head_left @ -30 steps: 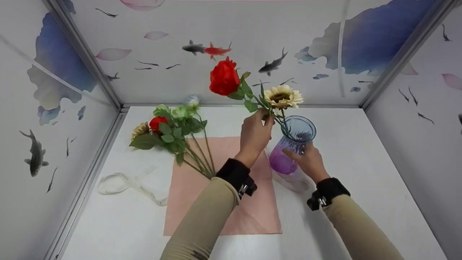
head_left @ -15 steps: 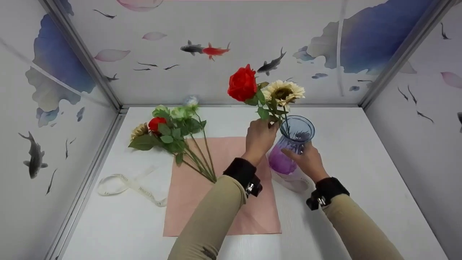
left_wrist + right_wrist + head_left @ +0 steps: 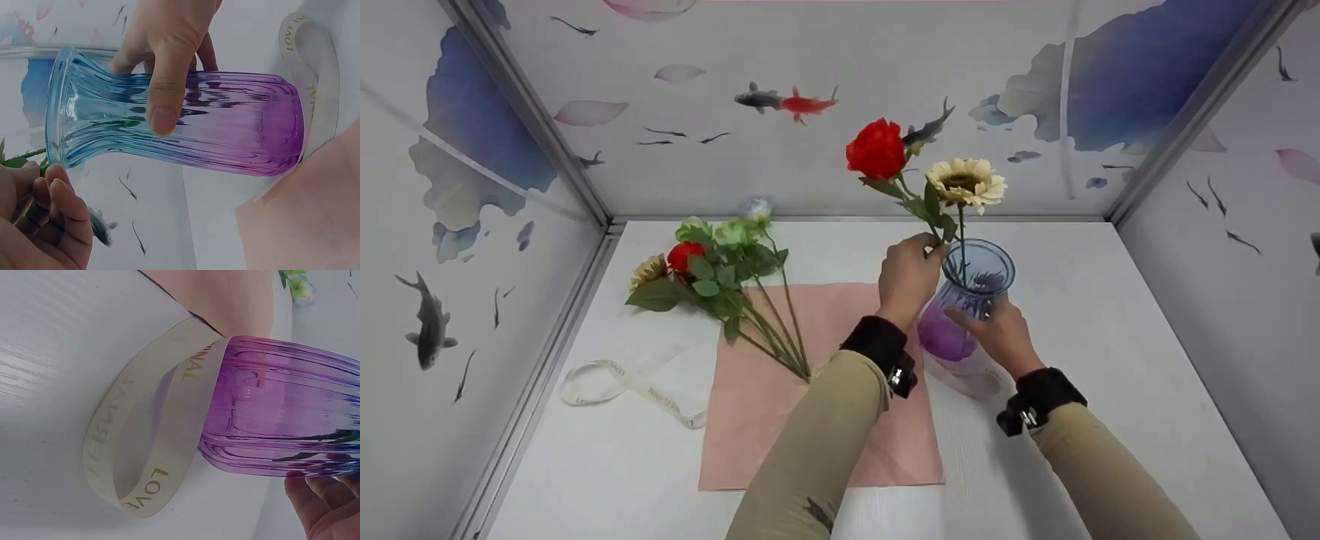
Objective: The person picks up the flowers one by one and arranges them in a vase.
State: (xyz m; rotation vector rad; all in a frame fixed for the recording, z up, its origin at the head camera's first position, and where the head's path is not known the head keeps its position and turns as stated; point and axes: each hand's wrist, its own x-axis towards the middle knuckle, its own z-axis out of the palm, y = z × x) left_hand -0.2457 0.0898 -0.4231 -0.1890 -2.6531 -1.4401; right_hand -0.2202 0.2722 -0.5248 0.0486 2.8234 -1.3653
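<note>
My left hand (image 3: 910, 277) pinches the stem of a red rose (image 3: 876, 148) just left of the vase's mouth; the bloom leans up and left. A cream sunflower (image 3: 966, 182) stands in the blue-to-purple glass vase (image 3: 949, 330), its stem passing down inside the rim. Around the vase's body my right hand (image 3: 1006, 334) keeps its grip, thumb across the front in the left wrist view. There, the left hand's fingertips (image 3: 59, 180) meet at the rim beside a green stem. Whether the rose's stem end is inside the glass I cannot tell.
Several flowers (image 3: 727, 262) lie at the left, their stems across a pink paper sheet (image 3: 825, 442). One pale ribbon (image 3: 652, 394) with lettering lies left of the sheet. A looped ribbon (image 3: 169, 450) sits at the vase's base. Printed walls (image 3: 840, 180) enclose the table.
My left hand has moved right toward the vase's mouth, bringing the rose rightward. The sunflower has shifted slightly right and up, its stem more upright. My right hand stays on the vase.
</note>
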